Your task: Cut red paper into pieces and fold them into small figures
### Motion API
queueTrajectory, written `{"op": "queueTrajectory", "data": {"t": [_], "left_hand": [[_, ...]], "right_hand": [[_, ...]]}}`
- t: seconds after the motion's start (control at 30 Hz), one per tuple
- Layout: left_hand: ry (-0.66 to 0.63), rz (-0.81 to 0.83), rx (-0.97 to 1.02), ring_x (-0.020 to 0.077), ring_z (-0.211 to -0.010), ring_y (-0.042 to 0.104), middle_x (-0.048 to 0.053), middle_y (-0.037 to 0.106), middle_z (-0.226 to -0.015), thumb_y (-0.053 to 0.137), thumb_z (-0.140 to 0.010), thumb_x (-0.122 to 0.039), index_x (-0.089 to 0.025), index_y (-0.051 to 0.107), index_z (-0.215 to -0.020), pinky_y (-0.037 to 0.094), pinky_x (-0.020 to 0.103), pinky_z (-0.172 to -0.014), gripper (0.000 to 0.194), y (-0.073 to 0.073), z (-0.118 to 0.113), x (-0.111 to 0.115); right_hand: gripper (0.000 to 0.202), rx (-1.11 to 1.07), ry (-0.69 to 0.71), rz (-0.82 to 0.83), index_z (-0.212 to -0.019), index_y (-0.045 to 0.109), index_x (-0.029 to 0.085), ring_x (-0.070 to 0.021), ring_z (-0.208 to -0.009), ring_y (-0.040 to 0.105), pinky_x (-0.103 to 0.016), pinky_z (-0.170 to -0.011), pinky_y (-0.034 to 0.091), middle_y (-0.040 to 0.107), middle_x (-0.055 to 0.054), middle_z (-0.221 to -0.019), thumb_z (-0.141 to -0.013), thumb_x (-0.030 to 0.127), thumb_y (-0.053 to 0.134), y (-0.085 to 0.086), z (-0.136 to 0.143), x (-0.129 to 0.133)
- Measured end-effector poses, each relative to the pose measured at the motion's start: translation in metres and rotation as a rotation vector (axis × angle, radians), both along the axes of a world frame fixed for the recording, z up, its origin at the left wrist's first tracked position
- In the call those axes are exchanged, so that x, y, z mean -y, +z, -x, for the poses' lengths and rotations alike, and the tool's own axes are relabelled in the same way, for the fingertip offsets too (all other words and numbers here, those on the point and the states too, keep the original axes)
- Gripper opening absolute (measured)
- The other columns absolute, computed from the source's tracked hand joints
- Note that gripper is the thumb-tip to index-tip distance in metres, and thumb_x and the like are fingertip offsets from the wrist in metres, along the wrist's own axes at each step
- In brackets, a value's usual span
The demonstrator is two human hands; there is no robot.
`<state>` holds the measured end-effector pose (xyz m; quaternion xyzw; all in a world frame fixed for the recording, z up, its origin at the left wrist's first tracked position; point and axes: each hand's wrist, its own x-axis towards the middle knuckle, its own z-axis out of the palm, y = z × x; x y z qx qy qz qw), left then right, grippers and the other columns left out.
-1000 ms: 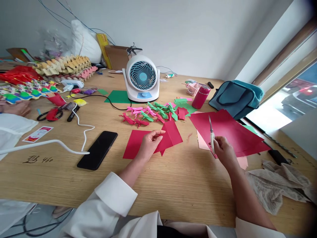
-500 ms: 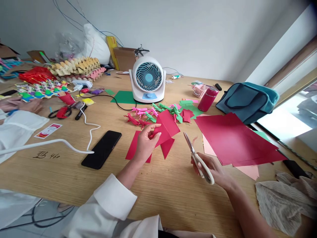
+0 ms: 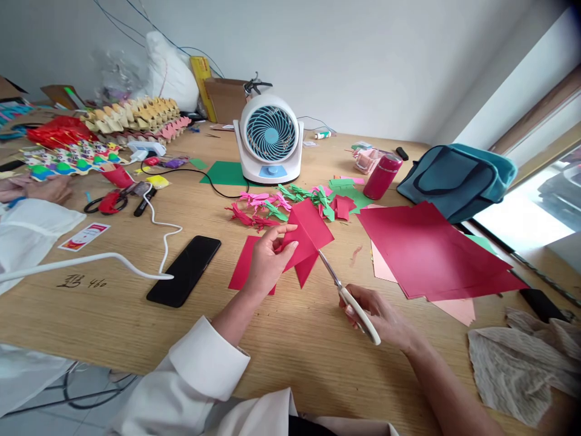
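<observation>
Between thumb and fingers, my left hand pinches a folded piece of red paper above the table. My right hand is wrapped round the white handles of the scissors. Their blade tips are at the lower right edge of the held paper. Under my left hand lies another red piece, and a pointed red piece shows below the held one. Behind them are small cut shapes in pink, red and green. Large red sheets lie to the right.
A white fan stands behind the cut shapes. To the left are a black phone and a white cable. A red bottle, a teal bag and a cloth are on the right. Another person's hands are at the far left.
My right hand has moved left with the scissors, bringing the blades from free space to the edge of the red paper. My left hand keeps its pinch on the paper.
</observation>
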<state>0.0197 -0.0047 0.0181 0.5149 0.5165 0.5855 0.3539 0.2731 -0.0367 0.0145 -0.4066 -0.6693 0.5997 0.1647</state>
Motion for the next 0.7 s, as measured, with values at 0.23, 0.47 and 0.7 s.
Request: {"op": "queueTrajectory", "data": {"t": [0.23,0.47,0.7], "left_hand": [[-0.045,0.006,-0.026,0.0117,-0.070,0.058,0.003,0.069,-0.089,0.069,-0.077,-0.022,-0.020,0.068,-0.111,0.045,0.021,-0.063,0.034,-0.002,-0.007,0.002],[-0.043,0.012,-0.070,0.0084,-0.063,0.050,0.001,0.067,-0.088,0.067,-0.078,-0.021,-0.021,0.068,-0.110,0.041,0.019,-0.059,0.033,-0.004,-0.012,0.004],[-0.029,0.015,-0.055,0.0094,-0.063,0.050,0.001,0.067,-0.086,0.068,-0.077,-0.022,-0.021,0.069,-0.110,0.040,0.019,-0.058,0.032,-0.005,-0.014,0.004]], "right_hand": [[0.042,-0.042,-0.050,0.030,-0.085,0.053,0.018,-0.0126,-0.060,0.047,-0.025,-0.053,0.040,0.050,0.002,-0.068,-0.084,0.060,0.059,-0.004,0.002,0.000],[0.042,-0.027,-0.075,0.051,-0.085,0.054,0.018,-0.0121,-0.058,0.046,-0.024,-0.052,0.040,0.049,0.002,-0.065,-0.084,0.060,0.060,0.000,0.004,0.000],[0.044,-0.033,-0.087,0.065,-0.084,0.054,0.018,-0.0122,-0.057,0.047,-0.025,-0.051,0.040,0.049,0.002,-0.064,-0.082,0.062,0.061,0.003,0.006,0.001]]}}
